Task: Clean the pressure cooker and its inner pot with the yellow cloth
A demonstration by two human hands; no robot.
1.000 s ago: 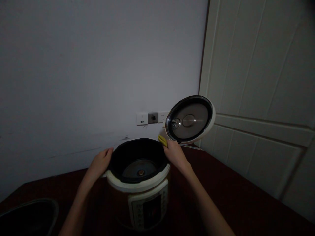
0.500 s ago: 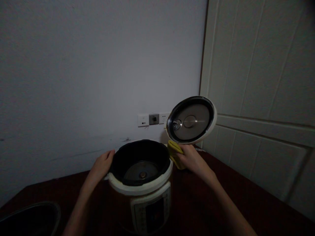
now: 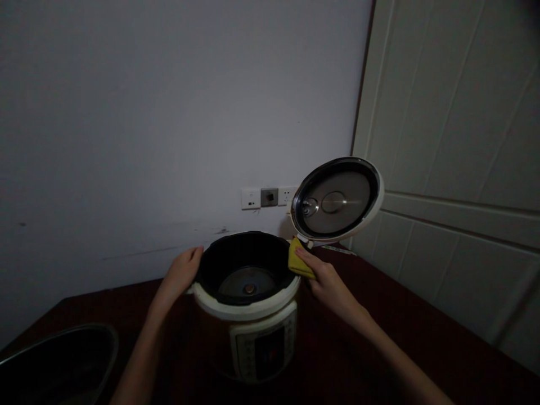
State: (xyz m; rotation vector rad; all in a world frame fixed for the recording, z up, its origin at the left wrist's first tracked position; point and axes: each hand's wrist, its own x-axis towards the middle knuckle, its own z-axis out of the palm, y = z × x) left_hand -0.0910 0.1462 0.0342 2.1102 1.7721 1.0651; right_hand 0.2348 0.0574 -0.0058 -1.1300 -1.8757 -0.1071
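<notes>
An electric pressure cooker [image 3: 248,310] stands on the dark red table, its inside dark and a round metal button at the bottom centre. Its lid [image 3: 337,199] is swung up on the right, showing the metal underside. My left hand [image 3: 183,271] is closed on the cooker's left edge, near the side handle; some fingertips are hidden. In my right hand [image 3: 323,275] is a folded yellow cloth [image 3: 298,260], pressed against the right side of the cooker's rim, just below the lid hinge.
A dark pot with a shiny rim [image 3: 110,337] sits at the lower left. Wall sockets [image 3: 251,198] and a grey switch plate [image 3: 269,197] are behind the cooker. A white panelled door [image 3: 439,169] borders the table [image 3: 379,343] on the right.
My right hand has shifted the cloth along the cooker's right rim, and the cloth now lies more folded against it. My left hand stays in place. The whole view has shifted slightly.
</notes>
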